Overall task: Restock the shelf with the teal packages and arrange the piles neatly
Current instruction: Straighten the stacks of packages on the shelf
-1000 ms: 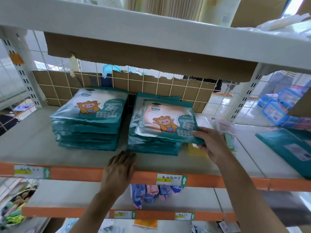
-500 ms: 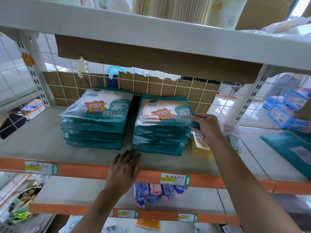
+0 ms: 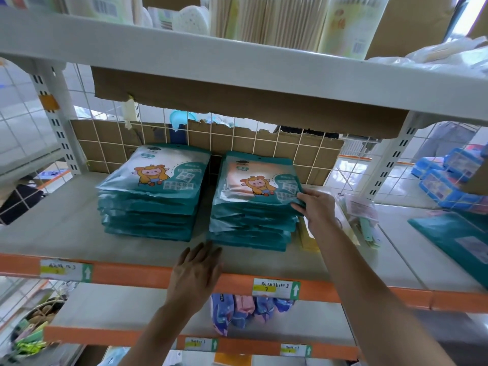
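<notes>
Teal package, top of right pile (image 3: 257, 180): lies flat, face up, cartoon print toward the viewer, long axis running front to back toward the wire grid backing (image 3: 237, 138).

Right hand (image 3: 317, 210): at the near-right corner of that package, thumb above and fingers at the edge below, pinching the corner. The package lies to the left of this hand and beyond it, so any squaring push would go leftward and back.

Left hand (image 3: 196, 273): flat, fingers straight and released, resting on the shelf board (image 3: 66, 228) over the orange front rail (image 3: 132, 273). Its fingertips are just short of the near-left foot of the right pile. It holds nothing.

Nearer hand: the right, already on the package; the left is placed to steady the pile's front.

Left pile (image 3: 153, 191): just beside the right pile, a narrow gap between them, edges fairly even. The right pile's layers step out slightly at the front right.

Adjacent: yellow flat item (image 3: 307, 239) against the right pile's right side; loose teal package (image 3: 454, 236) well apart on the next bay; price label (image 3: 274, 287) on the rail.
</notes>
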